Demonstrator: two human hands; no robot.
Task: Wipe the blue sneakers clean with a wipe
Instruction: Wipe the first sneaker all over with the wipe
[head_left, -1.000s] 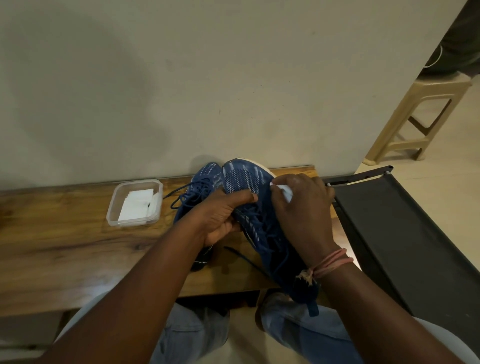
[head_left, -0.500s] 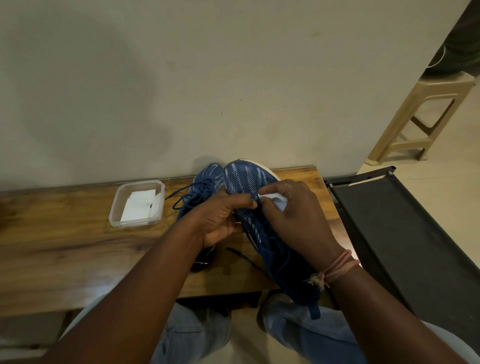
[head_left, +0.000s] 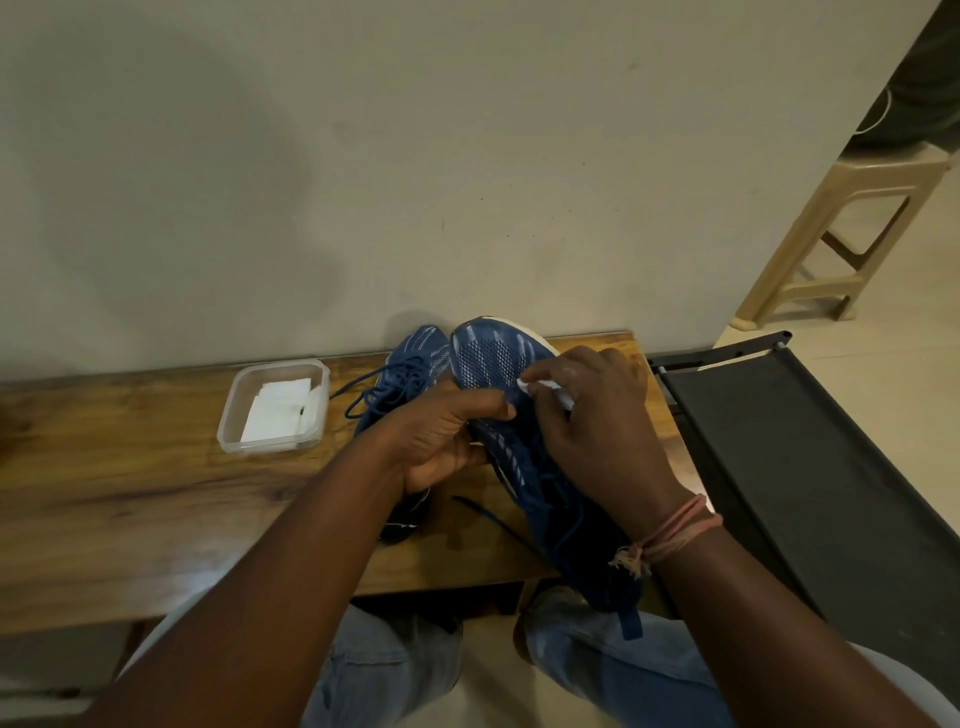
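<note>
Wooden surface (head_left: 130, 493) against wall; left hand (head_left: 441, 441) gripping blue sneaker (head_left: 493, 364), toe toward wall, heel hidden; right hand (head_left: 597, 415) fingers pinching white wipe (head_left: 545, 387), mostly covered.

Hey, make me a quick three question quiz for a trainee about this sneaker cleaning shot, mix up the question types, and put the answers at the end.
1. True or false: the right hand presses a white wipe against the held sneaker.
2. Where do the spare wipes lie? A) on the floor B) in the clear plastic container C) on the stool
3. Fill in: the left hand grips the held sneaker, while the other sneaker lies on the wooden ____.

Key: 1 true; 2 B; 3 bench.
</note>
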